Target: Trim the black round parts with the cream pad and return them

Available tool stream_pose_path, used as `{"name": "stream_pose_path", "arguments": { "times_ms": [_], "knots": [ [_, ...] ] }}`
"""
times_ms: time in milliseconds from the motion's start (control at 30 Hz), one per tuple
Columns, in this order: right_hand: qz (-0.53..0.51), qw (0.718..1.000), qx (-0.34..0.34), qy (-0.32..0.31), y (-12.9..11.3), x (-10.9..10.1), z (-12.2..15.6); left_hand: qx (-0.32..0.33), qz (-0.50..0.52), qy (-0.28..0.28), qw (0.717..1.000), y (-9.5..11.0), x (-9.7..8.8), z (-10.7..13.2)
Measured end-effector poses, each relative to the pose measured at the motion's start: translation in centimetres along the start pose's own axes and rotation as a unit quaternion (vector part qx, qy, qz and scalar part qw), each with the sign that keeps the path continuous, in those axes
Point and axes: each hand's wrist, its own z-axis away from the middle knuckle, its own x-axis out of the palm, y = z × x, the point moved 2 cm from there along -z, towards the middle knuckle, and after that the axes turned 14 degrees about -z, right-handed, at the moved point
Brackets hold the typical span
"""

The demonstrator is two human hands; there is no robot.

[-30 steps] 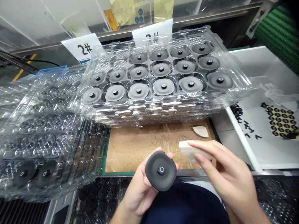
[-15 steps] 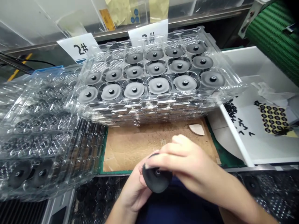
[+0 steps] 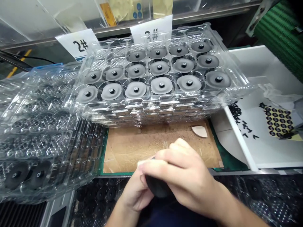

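Note:
My left hand (image 3: 134,194) grips a round black rubber disc (image 3: 156,188) from below, near the bottom centre. My right hand (image 3: 182,176) lies over the top of the disc and presses a small white block (image 3: 144,162) against it; only the block's left tip shows past my fingers. Most of the disc is hidden under my right hand. Both hands hover just in front of a brown cardboard pad (image 3: 142,142).
A stack of clear blister trays (image 3: 236,85) holds several grey discs behind the pad. More clear trays (image 3: 42,132) lie at the left with black discs. A white bin (image 3: 260,151) with a dotted sticker sheet (image 3: 280,122) sits at the right. A white wedge (image 3: 200,131) rests on the pad.
My right hand has moved left with the white block and now covers the disc, which was in plain sight a second ago. The left hand has kept its hold.

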Motion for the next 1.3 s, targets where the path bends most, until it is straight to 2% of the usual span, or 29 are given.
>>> {"name": "stream_pose_path", "arguments": {
  "times_ms": [100, 133, 200, 267, 300, 433, 500, 533, 600, 667, 733, 767, 800, 833, 900, 933, 1000, 1067, 1100, 1200, 1300],
  "knots": [
    [0.027, 0.991, 0.076, 0.104, -0.1, 0.6, 1.5, 0.013, 0.030, -0.006, 0.999, -0.3, -0.8, -0.5],
    [0.010, 0.990, 0.092, 0.109, -0.2, 0.8, 2.1, 0.020, 0.040, -0.005, 0.999, -0.3, -1.0, -0.5],
    [-0.091, 0.987, 0.106, 0.083, -0.3, 1.0, 3.4, 0.035, 0.057, 0.003, 0.998, -0.2, -1.1, -0.4],
    [-0.195, 0.968, 0.141, 0.069, 0.2, 0.9, 4.4, 0.042, 0.060, 0.008, 0.997, -0.1, -0.9, -0.2],
    [-0.216, 0.959, 0.165, 0.083, 0.7, 0.7, 4.8, 0.043, 0.058, 0.007, 0.997, 0.1, -0.8, -0.1],
    [-0.134, 0.936, 0.248, 0.210, 2.3, -0.3, 5.4, 0.039, 0.049, -0.001, 0.998, 0.4, -0.3, 0.0],
    [-0.082, 0.929, 0.239, 0.271, 2.1, -0.5, 5.0, 0.036, 0.051, -0.007, 0.998, 0.3, -0.2, 0.0],
    [-0.057, 0.933, 0.212, 0.284, 1.7, -0.5, 4.7, 0.036, 0.054, -0.014, 0.998, 0.2, -0.1, 0.0],
    [-0.020, 0.961, 0.119, 0.248, 0.5, 0.1, 3.7, 0.028, 0.048, -0.024, 0.998, -0.2, -0.1, 0.0],
    [-0.018, 0.988, 0.048, 0.144, -0.5, 1.0, 2.7, 0.013, 0.034, -0.016, 0.999, -0.6, -0.2, 0.1],
    [-0.039, 0.997, 0.056, 0.033, -0.8, 1.8, 1.9, 0.001, 0.022, 0.019, 1.000, -1.1, -0.6, 0.2],
    [-0.044, 0.996, 0.077, 0.001, -0.7, 2.1, 1.6, -0.002, 0.021, 0.032, 0.999, -1.3, -0.7, 0.2],
    [-0.038, 0.995, 0.091, -0.008, -0.6, 2.2, 1.2, -0.005, 0.022, 0.041, 0.999, -1.4, -0.8, 0.3],
    [-0.023, 0.996, 0.091, 0.007, -0.6, 2.3, 1.0, -0.011, 0.021, 0.041, 0.999, -1.5, -0.8, 0.3],
    [0.007, 0.996, 0.055, 0.064, -0.7, 2.1, 0.7, -0.021, 0.021, 0.016, 0.999, -1.5, -0.7, 0.3],
    [0.006, 0.997, 0.036, 0.071, -0.8, 2.0, 0.8, -0.018, 0.024, 0.001, 1.000, -1.3, -0.7, 0.4],
    [-0.023, 0.999, 0.025, 0.022, -1.1, 1.6, 1.3, -0.004, 0.028, -0.021, 0.999, -0.9, -0.7, 0.5],
    [-0.039, 0.997, 0.046, -0.040, -1.2, 0.8, 2.3, 0.004, 0.030, -0.040, 0.999, -0.4, -0.9, 0.5],
    [-0.026, 0.997, 0.062, -0.047, -1.3, 0.4, 2.7, 0.001, 0.031, -0.048, 0.998, -0.4, -1.0, 0.5],
    [0.052, 0.994, 0.094, -0.006, -1.3, -0.4, 3.1, -0.004, 0.049, -0.059, 0.997, -0.6, -0.9, 0.4],
    [0.084, 0.995, 0.046, 0.019, -1.2, -0.4, 1.9, -0.028, 0.044, -0.066, 0.996, -1.0, -0.6, 0.5]
  ]
}}
